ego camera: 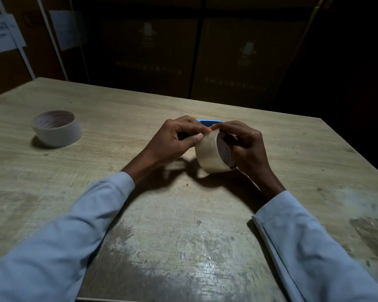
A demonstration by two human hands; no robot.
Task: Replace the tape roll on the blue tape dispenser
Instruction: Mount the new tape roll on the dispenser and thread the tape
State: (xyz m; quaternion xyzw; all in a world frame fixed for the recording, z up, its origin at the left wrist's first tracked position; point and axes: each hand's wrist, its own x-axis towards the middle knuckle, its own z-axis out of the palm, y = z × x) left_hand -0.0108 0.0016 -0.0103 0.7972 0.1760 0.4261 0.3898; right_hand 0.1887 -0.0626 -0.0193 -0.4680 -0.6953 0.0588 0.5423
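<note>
A full roll of clear tape (210, 154) is held upright on its edge just above the table's middle. My right hand (248, 147) grips it from the right side, fingers over the core. My left hand (175, 138) rests against the roll's left side, with thumb and fingertips pinched at its top rim. Only a thin sliver of the blue tape dispenser (210, 122) shows behind my hands; the rest is hidden. An empty cardboard tape core (56, 128) lies flat on the table at the far left.
The worn wooden table (183, 236) has a far edge near dark stacked cardboard boxes (238, 62). Papers (2, 31) hang on the wall at the upper left. My light blue sleeves cross the near table.
</note>
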